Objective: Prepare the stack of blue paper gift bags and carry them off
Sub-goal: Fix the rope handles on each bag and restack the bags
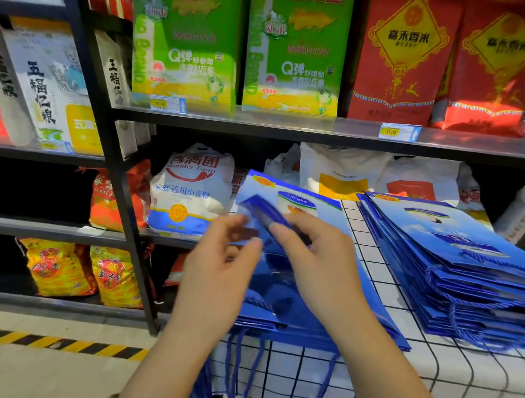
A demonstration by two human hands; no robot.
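A flat blue paper gift bag (288, 200) lies on a low pile at the left end of a checked table (376, 384). Its blue cord handles (245, 357) hang over the front edge. My left hand (222, 257) and my right hand (310, 249) meet over this bag and pinch a raised blue flap (262, 211) of it between fingers and thumbs; the flap is blurred. To the right lies a thick stack of the same blue gift bags (457, 264), fanned out, with neither hand on it.
Black shop shelves (288, 124) stand right behind the table, holding green and red rice bags above and a white flour bag (189, 192) at table height. At the lower left, a yellow-black striped line (62, 345) marks the floor.
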